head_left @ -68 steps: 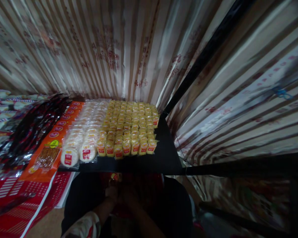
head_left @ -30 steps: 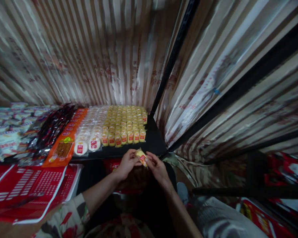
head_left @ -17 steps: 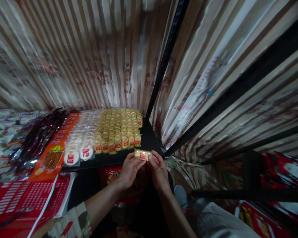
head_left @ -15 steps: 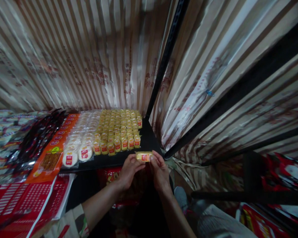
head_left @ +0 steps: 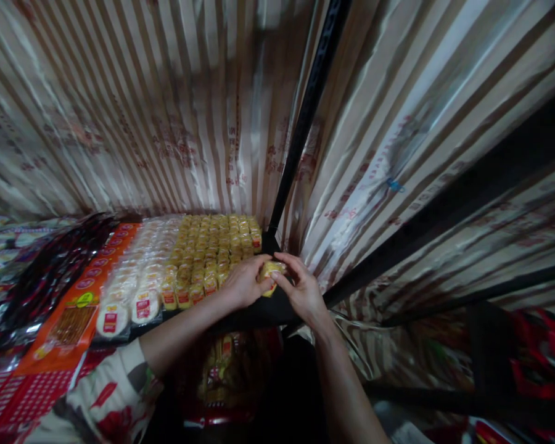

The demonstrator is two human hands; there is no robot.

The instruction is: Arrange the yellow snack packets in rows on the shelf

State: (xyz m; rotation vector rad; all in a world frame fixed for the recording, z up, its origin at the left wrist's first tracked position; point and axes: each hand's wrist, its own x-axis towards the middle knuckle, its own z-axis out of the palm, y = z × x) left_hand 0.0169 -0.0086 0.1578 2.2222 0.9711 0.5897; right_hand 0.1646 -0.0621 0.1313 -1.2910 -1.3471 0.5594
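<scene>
Both my hands grip one small yellow wrapped snack cake [head_left: 274, 269] over the right end of the black shelf [head_left: 259, 313]. My left hand [head_left: 247, 282] pinches its left side, fingers curled over the top. On its right side, the thumb and fingers of my right hand [head_left: 303, 288] close round it. Just left of my hands stand tight rows of the same yellow packets [head_left: 208, 253], their near ends partly behind my left hand. Beside them are rows of round white wrapped cakes [head_left: 145, 306] with red labels.
An orange snack bag [head_left: 69, 302] and dark glossy packets [head_left: 50, 271] lie farther left, above a red basket [head_left: 23, 398]. A black post [head_left: 300, 129] rises at the shelf's corner before striped sheeting [head_left: 189, 92]. Red packages [head_left: 546, 351] sit at lower right.
Both hands have moved up and forward with the snack cake, from in front of the shelf edge to above its right end. The cake has turned from lying sideways to pointing more away from me.
</scene>
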